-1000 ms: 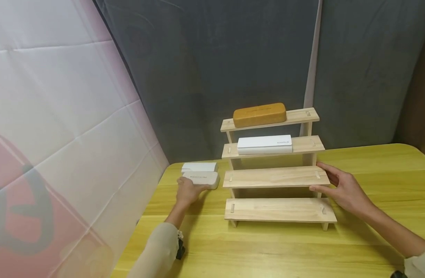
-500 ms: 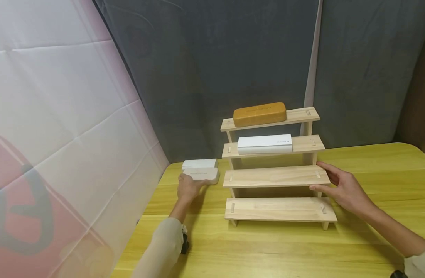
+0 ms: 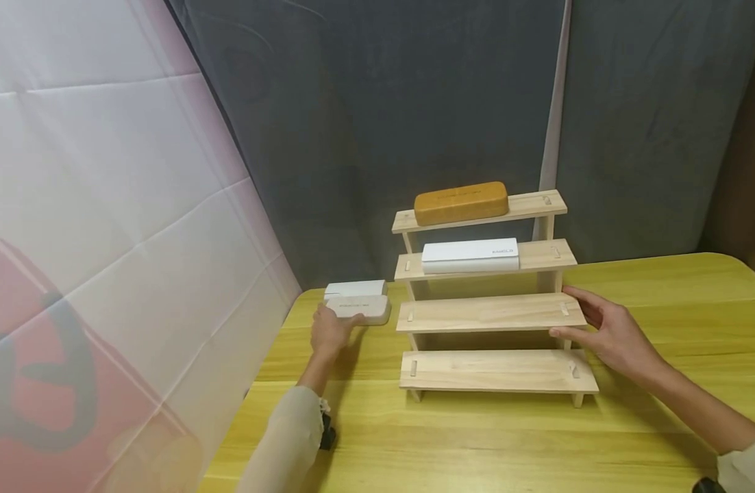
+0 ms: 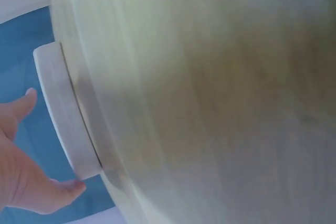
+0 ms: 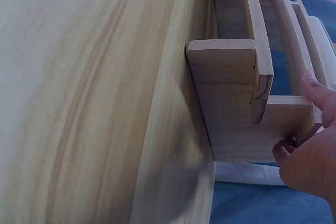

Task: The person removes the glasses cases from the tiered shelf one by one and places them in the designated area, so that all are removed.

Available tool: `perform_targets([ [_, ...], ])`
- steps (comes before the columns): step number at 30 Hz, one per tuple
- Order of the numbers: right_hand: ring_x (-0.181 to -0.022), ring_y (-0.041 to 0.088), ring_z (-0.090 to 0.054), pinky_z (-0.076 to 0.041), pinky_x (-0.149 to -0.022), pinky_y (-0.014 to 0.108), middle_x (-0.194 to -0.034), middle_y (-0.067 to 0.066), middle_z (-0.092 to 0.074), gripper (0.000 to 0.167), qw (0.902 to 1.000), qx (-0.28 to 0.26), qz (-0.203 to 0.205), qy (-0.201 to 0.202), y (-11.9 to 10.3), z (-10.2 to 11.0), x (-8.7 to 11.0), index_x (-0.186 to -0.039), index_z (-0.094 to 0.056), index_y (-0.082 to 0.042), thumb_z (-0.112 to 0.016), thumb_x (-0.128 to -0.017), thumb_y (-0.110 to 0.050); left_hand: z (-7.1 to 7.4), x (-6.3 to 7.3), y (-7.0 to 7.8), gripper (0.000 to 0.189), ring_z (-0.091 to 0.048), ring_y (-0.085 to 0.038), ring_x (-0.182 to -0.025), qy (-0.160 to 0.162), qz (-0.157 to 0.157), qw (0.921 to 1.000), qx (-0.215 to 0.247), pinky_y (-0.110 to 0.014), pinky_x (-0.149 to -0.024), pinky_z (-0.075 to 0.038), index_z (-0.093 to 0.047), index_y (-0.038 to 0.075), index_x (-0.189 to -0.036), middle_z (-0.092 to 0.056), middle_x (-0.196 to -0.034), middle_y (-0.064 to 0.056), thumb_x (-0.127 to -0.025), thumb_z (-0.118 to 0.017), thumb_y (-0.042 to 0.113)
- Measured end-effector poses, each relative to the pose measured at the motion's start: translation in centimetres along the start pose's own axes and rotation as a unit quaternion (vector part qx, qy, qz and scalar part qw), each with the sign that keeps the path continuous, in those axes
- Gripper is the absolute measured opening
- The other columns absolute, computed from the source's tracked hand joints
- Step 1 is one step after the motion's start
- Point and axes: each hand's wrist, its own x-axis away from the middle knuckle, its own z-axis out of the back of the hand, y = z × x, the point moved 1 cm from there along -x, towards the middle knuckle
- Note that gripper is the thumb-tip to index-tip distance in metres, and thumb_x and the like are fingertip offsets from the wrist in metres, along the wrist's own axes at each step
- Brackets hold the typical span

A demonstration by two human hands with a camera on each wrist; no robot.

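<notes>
In the head view my left hand [image 3: 329, 330] is at the front left of a pale, rounded glasses case [image 3: 368, 309] lying on the table. Thumb and finger spread apart beside this case in the left wrist view; contact is hard to tell. A white glasses case [image 3: 355, 288] lies directly behind it. My right hand [image 3: 614, 335] grips the right end of a four-tier wooden display shelf [image 3: 488, 313], thumb toward the front and fingers behind. On the shelf's top tier rests an orange-brown glasses case [image 3: 462, 203], and on the tier below a white flap case [image 3: 470, 256].
The yellow wood-grain table [image 3: 476, 438] carries everything. Behind it hangs a dark grey curtain [image 3: 377, 116], and a white printed cloth [image 3: 118, 171] slopes along the left side. The two lower tiers hold no cases.
The pale case and the white one behind it have shifted slightly away from me. My left hand moved forward with them, then eased slightly left. The right hand stays put.
</notes>
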Motion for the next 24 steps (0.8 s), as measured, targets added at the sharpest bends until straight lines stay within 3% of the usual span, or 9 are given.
perform_targets([
  [7, -0.142, 0.059, -0.039, -0.040, -0.091, -0.001, -0.161, 0.036, -0.037, 0.090, 0.9999, -0.006, -0.012, -0.009, -0.2, 0.0, 0.0, -0.162, -0.031, 0.008, -0.085, -0.094, -0.015, 1.1, 0.0, 0.2, 0.085, -0.053, -0.050, -0.132, 0.027, -0.055, 0.9940, 0.090, -0.060, -0.112, -0.044, -0.041, -0.014, -0.149, -0.053, -0.143, -0.035, -0.094, -0.083, 0.036],
  [11, -0.146, 0.058, -0.035, -0.038, -0.092, -0.001, -0.165, 0.035, -0.031, 0.094, 0.9992, -0.014, -0.030, -0.021, -0.2, 0.0, 0.0, -0.165, -0.025, 0.006, -0.083, -0.095, -0.018, 1.7, 0.3, 1.0, 0.091, -0.039, -0.046, -0.149, 0.026, -0.067, 0.9873, 0.141, -0.056, -0.123, -0.033, -0.032, -0.010, -0.160, -0.039, -0.162, -0.031, -0.097, -0.080, 0.036],
  [16, -0.153, 0.054, -0.024, -0.030, -0.100, -0.002, -0.170, 0.031, -0.022, 0.095, 0.9974, -0.021, -0.060, -0.033, -0.1, 0.3, -0.5, -0.168, -0.015, 0.001, -0.077, -0.101, -0.026, 2.3, 0.8, 2.5, 0.095, -0.030, -0.040, -0.156, 0.022, -0.099, 0.9760, 0.192, -0.051, -0.128, -0.026, -0.025, -0.007, -0.164, -0.031, -0.169, -0.025, -0.099, -0.078, 0.036],
  [24, -0.156, 0.050, -0.018, -0.031, -0.111, 0.006, -0.173, 0.025, -0.014, 0.093, 0.9965, -0.064, -0.053, -0.012, -0.5, 0.9, -1.9, -0.170, -0.007, -0.003, -0.071, -0.105, -0.024, 2.9, 2.2, 5.4, 0.095, -0.025, -0.032, -0.160, 0.004, -0.145, 0.9596, 0.241, -0.045, -0.129, -0.024, -0.022, 0.001, -0.168, -0.025, -0.174, -0.016, -0.100, -0.077, 0.039],
])
